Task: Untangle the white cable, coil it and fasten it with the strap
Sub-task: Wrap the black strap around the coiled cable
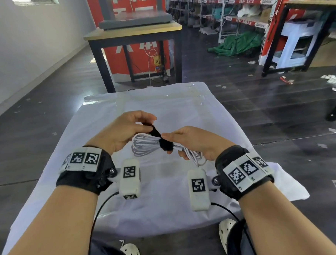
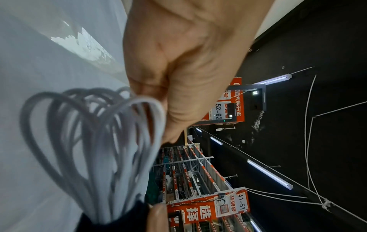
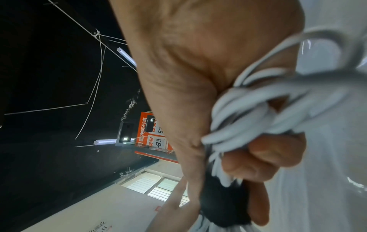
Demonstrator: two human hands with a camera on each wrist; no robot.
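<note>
Looking at a warehouse or stockroom interior, judging by the long metal shelving racks point(image 1: 231, 16) carrying red price-style label strips and loosely piled goods. Also indicating storage use: red banners with white characters point(image 1: 129, 19), numbered aisle signs point(image 2: 241, 204) hanging below a dark ceiling with tube lights point(image 2: 270, 174), and a workbench point(image 1: 132, 33) standing on dark plank flooring point(image 1: 222, 87). Showing scattered paper scraps point(image 1: 331, 78) and a crumpled green tarp point(image 1: 236, 43) lying near the racks.
</note>
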